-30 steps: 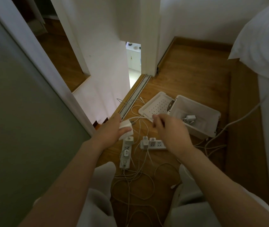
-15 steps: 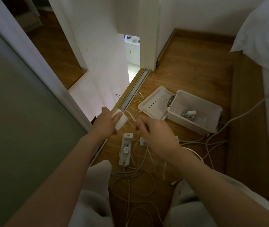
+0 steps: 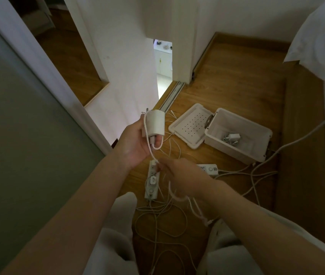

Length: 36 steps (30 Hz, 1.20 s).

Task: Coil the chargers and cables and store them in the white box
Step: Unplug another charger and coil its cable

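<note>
Fingers of the left hand (image 3: 136, 141) clasp the upright charger (image 3: 155, 123); right hand (image 3: 179, 173) pinches its cable (image 3: 151, 150) running downward.

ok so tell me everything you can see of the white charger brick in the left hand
The white square charger brick is a smooth, plastic-looking block with rounded corners. The left hand holds it up above the wooden floor, fingers curled round its lower end. Its white cable plugs in at that end. A loop of the cable lies along the brick's left side, and it leads down to the right hand, which pinches it.
</note>
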Motion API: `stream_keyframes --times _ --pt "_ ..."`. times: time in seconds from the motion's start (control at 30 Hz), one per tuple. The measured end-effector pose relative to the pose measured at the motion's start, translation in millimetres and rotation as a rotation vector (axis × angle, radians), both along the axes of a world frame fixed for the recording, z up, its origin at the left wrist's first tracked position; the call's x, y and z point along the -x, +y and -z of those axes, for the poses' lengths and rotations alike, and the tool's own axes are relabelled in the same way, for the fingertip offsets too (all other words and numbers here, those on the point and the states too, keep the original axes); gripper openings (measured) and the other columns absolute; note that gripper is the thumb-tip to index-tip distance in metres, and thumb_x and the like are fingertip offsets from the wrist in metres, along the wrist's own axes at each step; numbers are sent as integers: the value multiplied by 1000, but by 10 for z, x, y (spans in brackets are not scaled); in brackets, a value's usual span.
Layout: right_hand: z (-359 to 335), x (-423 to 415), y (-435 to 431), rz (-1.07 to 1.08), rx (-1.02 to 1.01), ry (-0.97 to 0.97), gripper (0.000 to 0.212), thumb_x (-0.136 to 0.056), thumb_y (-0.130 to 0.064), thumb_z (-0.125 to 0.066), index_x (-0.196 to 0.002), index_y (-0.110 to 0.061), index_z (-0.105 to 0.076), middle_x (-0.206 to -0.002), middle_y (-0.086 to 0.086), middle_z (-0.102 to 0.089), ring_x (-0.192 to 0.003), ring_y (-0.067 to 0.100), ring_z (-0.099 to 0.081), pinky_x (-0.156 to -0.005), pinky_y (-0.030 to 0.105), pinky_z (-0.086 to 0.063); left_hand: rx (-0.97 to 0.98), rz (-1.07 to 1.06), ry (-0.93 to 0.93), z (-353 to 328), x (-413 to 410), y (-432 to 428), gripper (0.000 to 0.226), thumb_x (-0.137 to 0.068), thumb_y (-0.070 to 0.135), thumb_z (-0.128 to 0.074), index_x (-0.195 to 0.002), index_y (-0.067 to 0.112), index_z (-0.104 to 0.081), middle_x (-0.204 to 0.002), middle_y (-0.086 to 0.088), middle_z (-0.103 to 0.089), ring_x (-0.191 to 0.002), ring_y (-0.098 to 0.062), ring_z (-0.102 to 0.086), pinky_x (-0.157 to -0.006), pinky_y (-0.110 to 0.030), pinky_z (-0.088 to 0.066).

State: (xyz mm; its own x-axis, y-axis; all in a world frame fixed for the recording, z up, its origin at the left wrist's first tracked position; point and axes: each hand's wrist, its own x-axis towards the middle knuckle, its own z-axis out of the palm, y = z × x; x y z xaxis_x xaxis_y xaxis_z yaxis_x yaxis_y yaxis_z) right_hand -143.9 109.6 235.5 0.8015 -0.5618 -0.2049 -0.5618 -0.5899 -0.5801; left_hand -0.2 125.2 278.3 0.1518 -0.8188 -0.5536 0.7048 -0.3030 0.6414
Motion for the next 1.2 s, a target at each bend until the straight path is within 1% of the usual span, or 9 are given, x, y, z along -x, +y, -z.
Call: stream_keyframes --times 0.07,0.17,0.3,0.37,0.5,0.63,0.83,1.03,1.2 --pt "6 59 -146 22 -7 28 21 -100 -23 -35 -102 -20 -57 -69 -15 -45 -62 5 -48 -62 24 -41 21 86 -110 -14 13 2 29 -95 34 -46 -101 10 -62 -84 -9 -60 -72 -17 -55 -51 -22 -48" --pt "10 152 -297 66 19 46 25 -100 -27 -37 -89 -19 -59 -69 -13 -49 -65 6 -51 -68 26 -44 -12 216 -385 -22 45 17 30 -93 35 -48 -87 15 -70 -71 -5 -64 -67 -18 -52 -60 -28 -38" --pt "-70 266 -430 171 116 -33 27 -99 -25 -39 -81 -19 -59 -69 -15 -47 -61 -2 -44 -57 17 -35 -113 444 -758 -62 36 20 25 -93 41 -48 -89 21 -61 -63 3 -65 -48 -5 -59 -57 -25 -39" --pt "-119 310 -482 214 142 -67 26 -99 -26 -40 -81 -19 -58 -71 -17 -47 -61 -3 -43 -54 12 -28 -154 504 -889 -50 3 -2 20 -91 42 -51 -86 23 -57 -74 -1 -60 -51 -6 -60 -56 -23 -42" --pt "-112 345 -522 296 174 -93 25 -97 -29 -42 -85 -18 -61 -85 -5 -61 -74 8 -55 -59 18 -37 -92 630 -1146 35 -6 13 20 -90 43 -53 -89 24 -54 -86 2 -57 -74 -10 -58 -61 -22 -48" --pt "-119 358 -533 388 213 -66 28 -97 -33 -42 -86 -17 -62 -69 -8 -54 -60 5 -47 -51 18 -29 -143 652 -1397 131 -8 16 27 -90 48 -51 -97 22 -48 -84 8 -51 -75 -7 -54 -65 -23 -48" --pt "-176 289 -378 369 92 -115 26 -99 -27 -39 -94 -15 -62 -65 -9 -51 -50 2 -42 -48 15 -28 -201 572 -1436 205 -11 4 29 -94 45 -45 -105 20 -37 -97 -1 -50 -84 -16 -57 -73 -33 -55" --pt "-118 85 -12 269 -27 -127 24 -99 -25 -36 -119 -18 -47 -72 -10 -49 -57 0 -45 -50 14 -34 -201 330 -1337 282 86 -50 25 -98 37 -39 -108 17 -28 -104 -5 -48 -89 -21 -60 -74 -37 -58" --pt "-68 -14 134 255 -83 -189 36 -97 -9 -38 -131 -20 -33 -84 -4 -53 -67 3 -46 -58 19 -38 -228 121 -1085 255 133 -144 36 -99 39 -34 -120 11 -27 -114 -10 -47 -85 -15 -56 -50 -14 -46"
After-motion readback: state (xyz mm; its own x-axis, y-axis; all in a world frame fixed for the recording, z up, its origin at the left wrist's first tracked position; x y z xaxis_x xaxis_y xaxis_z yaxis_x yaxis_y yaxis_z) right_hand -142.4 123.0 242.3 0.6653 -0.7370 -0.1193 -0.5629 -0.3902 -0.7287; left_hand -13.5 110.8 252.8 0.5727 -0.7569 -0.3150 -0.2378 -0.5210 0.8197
